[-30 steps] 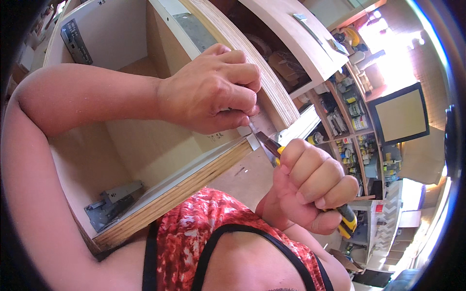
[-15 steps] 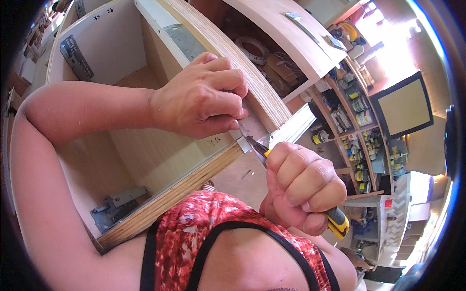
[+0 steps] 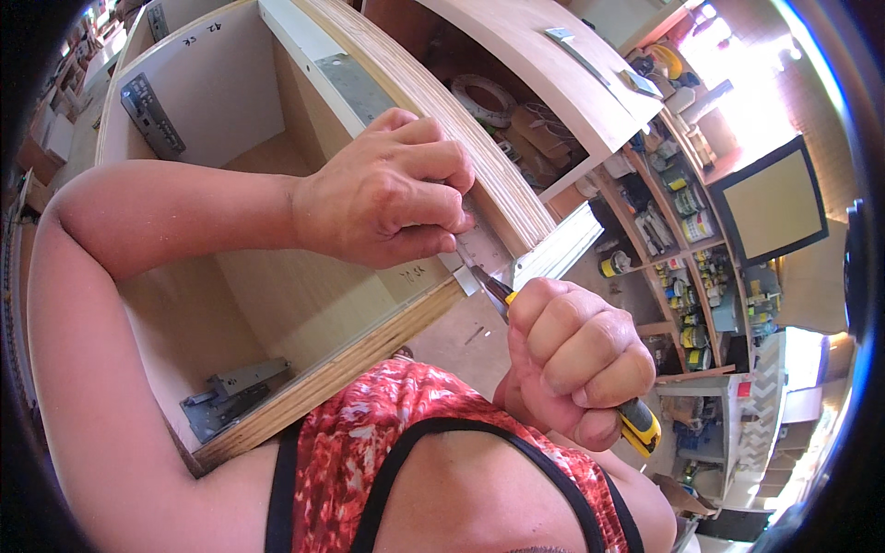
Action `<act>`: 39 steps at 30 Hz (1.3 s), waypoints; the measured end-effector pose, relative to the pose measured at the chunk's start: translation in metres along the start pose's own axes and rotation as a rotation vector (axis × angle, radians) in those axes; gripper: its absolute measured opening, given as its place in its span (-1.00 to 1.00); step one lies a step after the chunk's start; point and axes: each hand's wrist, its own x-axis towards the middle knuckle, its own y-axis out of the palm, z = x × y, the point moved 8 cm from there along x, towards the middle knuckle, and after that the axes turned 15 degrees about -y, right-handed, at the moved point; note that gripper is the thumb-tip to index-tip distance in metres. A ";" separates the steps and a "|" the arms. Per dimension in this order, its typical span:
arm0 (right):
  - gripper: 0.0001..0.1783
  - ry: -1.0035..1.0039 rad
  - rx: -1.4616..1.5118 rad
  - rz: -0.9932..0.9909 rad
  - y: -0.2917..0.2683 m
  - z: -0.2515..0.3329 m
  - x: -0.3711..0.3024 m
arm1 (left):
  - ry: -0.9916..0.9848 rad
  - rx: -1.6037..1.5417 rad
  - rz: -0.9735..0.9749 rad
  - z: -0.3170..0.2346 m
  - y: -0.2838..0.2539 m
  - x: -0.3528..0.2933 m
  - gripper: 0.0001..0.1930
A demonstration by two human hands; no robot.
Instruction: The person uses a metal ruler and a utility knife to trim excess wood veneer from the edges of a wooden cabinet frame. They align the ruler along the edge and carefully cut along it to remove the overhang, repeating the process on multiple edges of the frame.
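My right hand [image 3: 583, 355] is wrapped round a yellow and black utility knife [image 3: 640, 428]. The knife's tip meets the corner of a wooden cabinet frame [image 3: 341, 364], at the end of a white edge strip [image 3: 467, 279]. Curled fingers of my left hand [image 3: 392, 189] press down on a flat metal ruler [image 3: 481, 247], whose marked end shows beside the blade. A grey metal stretch on the same rail shows beyond that hand; whether it is the same ruler is hidden. My left forearm crosses over the open cabinet.
Inside the cabinet are metal drawer slides [image 3: 152, 115] and a dark metal fitting [image 3: 235, 396]. A white piece with a handle [image 3: 576, 55] lies beyond, above a compartment with a ring-shaped object [image 3: 484, 100]. Shelves of cans [image 3: 687, 221] and a dark-framed panel [image 3: 772, 203] stand at right.
The knife tip has drawn back slightly toward me along the corner. Both hands keep their holds, and the view has shifted a little.
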 end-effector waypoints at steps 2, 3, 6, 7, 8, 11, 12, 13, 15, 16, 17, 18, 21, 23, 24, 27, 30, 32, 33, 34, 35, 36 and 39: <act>-0.75 -0.001 0.003 0.011 0.000 0.001 0.001 | 0.002 -0.003 0.000 -0.001 0.001 0.001 -0.83; -0.74 -0.004 0.009 0.014 -0.001 0.001 0.000 | -0.003 -0.002 0.000 -0.001 0.001 0.000 -0.83; -0.72 -0.001 0.010 0.012 -0.001 0.002 -0.001 | -0.013 0.011 0.003 -0.001 0.002 -0.001 -0.83; -0.72 0.002 0.009 0.010 -0.001 0.002 -0.002 | -0.015 0.017 0.004 -0.002 0.002 -0.002 -0.83; -0.71 0.003 0.011 0.009 -0.001 0.002 -0.003 | -0.017 0.015 0.001 -0.002 0.002 -0.002 -0.83; -0.69 0.001 -0.013 -0.002 -0.002 0.004 -0.003 | -0.011 -0.003 -0.005 -0.002 0.002 0.000 -0.84; -0.69 -0.002 -0.021 -0.014 -0.002 0.005 -0.003 | -0.017 -0.005 -0.007 -0.002 0.001 0.000 -0.85; -0.68 -0.006 -0.030 -0.025 -0.003 0.005 -0.003 | -0.022 -0.008 -0.010 -0.001 0.001 0.001 -0.85; -0.63 0.028 -0.060 -0.020 -0.002 0.004 -0.004 | -0.025 -0.006 -0.003 -0.002 0.001 0.001 -0.85; -0.60 0.045 -0.074 -0.017 -0.002 0.004 -0.005 | -0.026 -0.004 0.001 -0.002 0.001 0.001 -0.84; -0.60 0.051 -0.074 -0.017 -0.002 0.004 -0.004 | -0.025 -0.003 0.000 -0.002 0.001 0.001 -0.84; -0.60 0.058 -0.073 -0.015 -0.002 0.004 -0.004 | -0.025 -0.002 -0.002 -0.002 0.000 0.001 -0.84; -0.60 0.060 -0.072 -0.019 -0.001 0.005 -0.004 | -0.025 -0.002 0.001 -0.003 0.000 0.001 -0.84; -0.62 0.039 -0.053 -0.020 -0.001 0.006 -0.004 | -0.017 0.005 0.004 -0.004 0.000 0.000 -0.83; -0.64 0.019 -0.040 -0.018 -0.001 0.007 -0.003 | -0.006 0.009 0.004 -0.004 0.001 0.001 -0.82; -0.66 0.004 -0.029 -0.014 -0.001 0.010 -0.002 | 0.003 0.020 0.007 -0.005 0.002 0.000 -0.81; -0.67 0.017 -0.027 -0.005 0.000 0.010 -0.001 | -0.001 0.020 0.010 -0.005 0.001 0.000 -0.81; -0.67 0.024 -0.035 0.004 0.000 0.011 0.000 | -0.004 0.013 0.013 -0.006 0.000 0.001 -0.81; -0.67 0.026 -0.042 0.011 -0.001 0.012 0.000 | -0.007 0.010 0.015 -0.006 0.000 0.000 -0.81; -0.66 0.027 -0.048 0.017 -0.001 0.012 -0.001 | -0.010 0.006 0.016 -0.007 0.001 0.000 -0.81; -0.66 0.024 -0.042 0.009 -0.001 0.012 -0.001 | -0.007 0.006 0.011 -0.008 0.000 0.001 -0.81; -0.66 0.020 -0.037 -0.001 -0.001 0.012 -0.001 | -0.004 0.006 0.008 -0.008 0.000 0.001 -0.82; -0.66 0.013 -0.034 -0.023 -0.001 0.012 -0.002 | -0.002 0.016 0.010 -0.009 0.000 0.001 -0.82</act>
